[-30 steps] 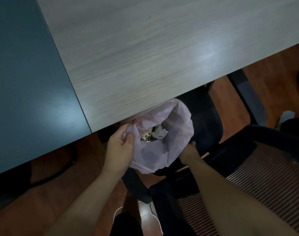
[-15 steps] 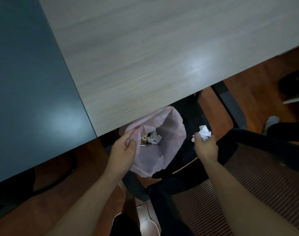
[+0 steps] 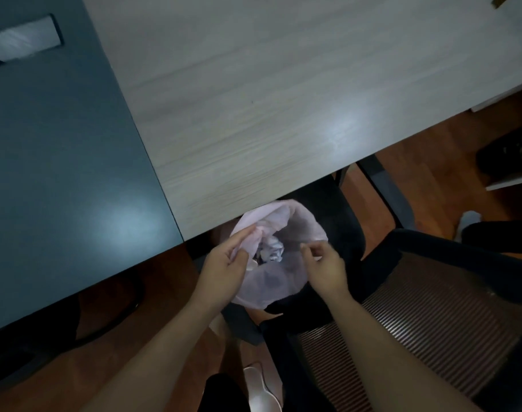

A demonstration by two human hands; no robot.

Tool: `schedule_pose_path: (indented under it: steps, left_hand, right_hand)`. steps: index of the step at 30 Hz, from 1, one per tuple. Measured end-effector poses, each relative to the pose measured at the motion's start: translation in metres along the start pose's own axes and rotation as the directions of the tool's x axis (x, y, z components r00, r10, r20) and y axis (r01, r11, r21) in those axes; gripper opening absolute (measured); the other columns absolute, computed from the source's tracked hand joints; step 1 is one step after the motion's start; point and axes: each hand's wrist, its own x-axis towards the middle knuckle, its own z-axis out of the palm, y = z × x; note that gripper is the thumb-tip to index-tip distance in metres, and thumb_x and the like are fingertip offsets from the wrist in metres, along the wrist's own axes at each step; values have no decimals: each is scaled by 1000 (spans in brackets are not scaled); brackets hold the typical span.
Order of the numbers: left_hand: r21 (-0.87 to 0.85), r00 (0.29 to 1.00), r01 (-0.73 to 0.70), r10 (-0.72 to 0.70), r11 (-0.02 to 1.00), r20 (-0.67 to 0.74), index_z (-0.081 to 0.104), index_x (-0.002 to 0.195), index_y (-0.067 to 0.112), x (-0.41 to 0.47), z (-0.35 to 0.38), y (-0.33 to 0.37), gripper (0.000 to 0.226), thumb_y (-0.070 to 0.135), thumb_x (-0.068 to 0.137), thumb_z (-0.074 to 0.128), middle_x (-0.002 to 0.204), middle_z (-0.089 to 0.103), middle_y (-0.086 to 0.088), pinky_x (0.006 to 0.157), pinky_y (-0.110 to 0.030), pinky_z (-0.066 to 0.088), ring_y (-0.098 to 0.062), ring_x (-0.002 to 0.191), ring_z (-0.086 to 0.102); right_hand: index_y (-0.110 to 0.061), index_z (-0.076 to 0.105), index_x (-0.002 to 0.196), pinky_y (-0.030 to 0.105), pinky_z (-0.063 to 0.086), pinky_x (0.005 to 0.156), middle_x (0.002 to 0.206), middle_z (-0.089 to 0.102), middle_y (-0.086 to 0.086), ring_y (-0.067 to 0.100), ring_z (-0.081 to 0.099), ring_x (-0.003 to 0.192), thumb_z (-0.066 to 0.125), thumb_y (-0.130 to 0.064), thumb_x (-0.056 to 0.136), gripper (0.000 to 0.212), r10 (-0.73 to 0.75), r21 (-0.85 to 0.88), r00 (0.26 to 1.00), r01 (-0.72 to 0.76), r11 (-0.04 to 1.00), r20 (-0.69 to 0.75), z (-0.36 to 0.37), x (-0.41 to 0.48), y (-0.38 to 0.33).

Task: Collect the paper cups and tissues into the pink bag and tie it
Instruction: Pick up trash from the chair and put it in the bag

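Our left hand [image 3: 224,269] pinches the pink bag [image 3: 286,281] at its left rim. Our right hand [image 3: 325,266], fingers [image 3: 308,248] loose and empty, hovers over the opposite rim.

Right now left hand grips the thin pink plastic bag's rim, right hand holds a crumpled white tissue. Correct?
No: head view shows the right hand empty above the thin pink plastic bag; the crumpled white tissue lies inside it. The left hand does grip the rim.

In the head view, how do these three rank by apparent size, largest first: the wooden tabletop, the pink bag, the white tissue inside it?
1. wooden tabletop
2. pink bag
3. white tissue
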Motion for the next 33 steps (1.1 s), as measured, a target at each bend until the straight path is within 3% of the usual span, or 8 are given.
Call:
schedule_pose_path:
  steps: [3,7,10,13,15,22,28,33]
  left_hand:
    - [28,1000,3,-3,1000,11,68,147,37,-12,-7,21,39,21,113,56,144,67,29,113,-11,45,12,138,56]
    - [37,999,-41,40,998,25,70,146,28,-34,-13,64,48,3,108,53,146,68,20,120,-17,44,12,138,56]
    - [-16,997,-52,52,999,52,73,142,32,-56,-20,102,49,4,106,54,144,69,23,119,-22,45,9,138,57]
    - [-88,995,-77,82,993,52,76,136,40,-76,-36,135,47,9,107,55,140,69,29,116,-19,44,10,136,58]
    - [-121,994,-99,105,988,38,77,134,37,-83,-50,151,48,5,107,54,139,70,28,117,-16,45,11,135,59]
    - [-130,977,-173,153,976,-152,81,125,35,-93,-129,213,47,3,104,55,125,79,21,103,-18,54,0,121,71]
    - [26,935,-245,243,969,-258,75,138,23,-90,-202,256,51,-5,105,48,134,76,7,107,-30,53,-10,117,70]
    - [80,878,-322,330,943,-347,76,136,28,-90,-251,278,65,-12,100,40,128,77,15,59,-9,42,4,63,60]
  right_hand:
    - [-12,57,125,31,51,76,127,65,11,35,70,109,75,-31,101,36,134,63,981,-126,990,-140,-22,-1,-13]
    - [-12,28,167,45,51,103,162,43,21,42,55,135,77,-48,98,92,430,61,903,-430,901,25,-55,-19,-29]
    - [-19,34,170,44,54,98,159,52,11,31,56,123,76,-48,100,87,470,178,859,-505,845,205,-72,-52,-44]
    - [-15,69,141,33,59,71,137,74,8,22,71,105,76,-35,103,43,373,211,887,-434,876,273,-84,-82,-60]
    - [-15,81,121,35,61,72,122,83,10,26,78,101,74,-33,104,26,307,230,893,-391,891,328,-93,-99,-77]
    - [-14,82,122,58,62,101,120,84,13,35,80,113,74,-37,101,32,12,421,944,-159,893,330,-122,-127,-178]
    - [-17,80,111,47,66,87,112,83,8,32,78,106,76,-46,95,33,-109,443,978,19,896,178,-117,-122,-282]
    - [-18,71,95,36,65,69,101,80,7,24,75,87,77,-43,96,25,-213,438,966,130,890,145,-107,-115,-354]
